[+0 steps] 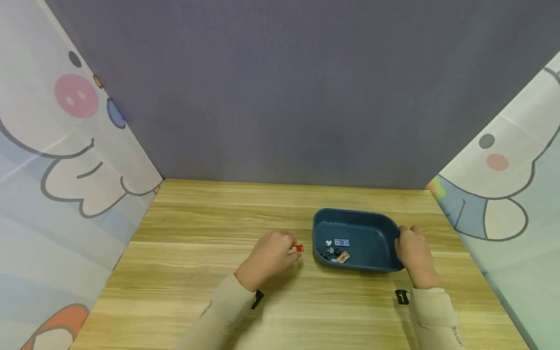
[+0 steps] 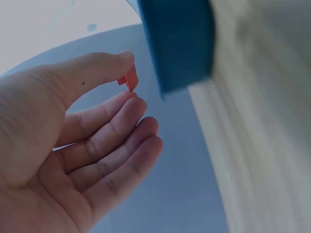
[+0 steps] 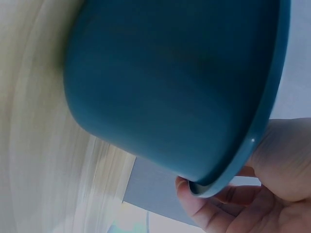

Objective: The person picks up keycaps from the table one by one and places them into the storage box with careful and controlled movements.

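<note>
My left hand [image 1: 273,253] pinches a small red piece [image 1: 299,248] between thumb and fingertip, just left of the blue bin. In the left wrist view the red piece [image 2: 129,78] looks flat with a small step, and the other fingers curve loosely below it. My right hand [image 1: 413,248] grips the right rim of the dark blue bin [image 1: 363,266]; in the right wrist view its fingers [image 3: 197,199] curl under the lip. Inside the bin's left end lie a light blue printed tile [image 1: 341,242], a tan printed tile [image 1: 343,257] and several small white, grey and black pieces.
The bin stands on a wood-grain table [image 1: 197,272]. A grey panel [image 1: 280,97] rises behind the table. Cartoon-printed sheets [image 1: 503,209] hang at both sides. A black strap part [image 1: 257,299] sits by the left sleeve, and another [image 1: 401,297] by the right.
</note>
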A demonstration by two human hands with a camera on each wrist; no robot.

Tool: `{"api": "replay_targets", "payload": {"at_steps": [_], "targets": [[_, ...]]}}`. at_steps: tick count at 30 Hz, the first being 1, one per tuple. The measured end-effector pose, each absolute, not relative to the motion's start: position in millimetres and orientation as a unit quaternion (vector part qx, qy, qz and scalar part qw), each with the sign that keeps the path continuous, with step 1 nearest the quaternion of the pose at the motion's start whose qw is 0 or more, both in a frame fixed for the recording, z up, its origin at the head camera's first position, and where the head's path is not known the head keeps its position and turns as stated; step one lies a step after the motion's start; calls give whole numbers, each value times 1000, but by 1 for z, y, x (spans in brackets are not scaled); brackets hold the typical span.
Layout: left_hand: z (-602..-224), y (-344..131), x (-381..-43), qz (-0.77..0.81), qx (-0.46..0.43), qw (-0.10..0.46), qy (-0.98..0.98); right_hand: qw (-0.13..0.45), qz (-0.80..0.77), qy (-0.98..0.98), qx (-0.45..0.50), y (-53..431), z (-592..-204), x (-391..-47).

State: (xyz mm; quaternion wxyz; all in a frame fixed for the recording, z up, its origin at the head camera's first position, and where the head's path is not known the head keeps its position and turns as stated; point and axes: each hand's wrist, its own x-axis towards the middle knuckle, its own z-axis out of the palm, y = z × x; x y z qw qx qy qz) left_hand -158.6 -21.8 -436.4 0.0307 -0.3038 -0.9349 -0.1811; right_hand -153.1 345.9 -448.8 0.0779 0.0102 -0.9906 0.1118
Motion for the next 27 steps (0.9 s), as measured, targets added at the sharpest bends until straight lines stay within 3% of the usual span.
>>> {"api": "replay_targets", "payload": {"at_steps": [12,27], "targets": [[-418,75,-209,-114,-385,-13,-916,91,118,-989,9,347,-451,-154],[-417,115,-234,-107,-377,-43,-919,115,112,-987,21,348,-453,-153]]}}
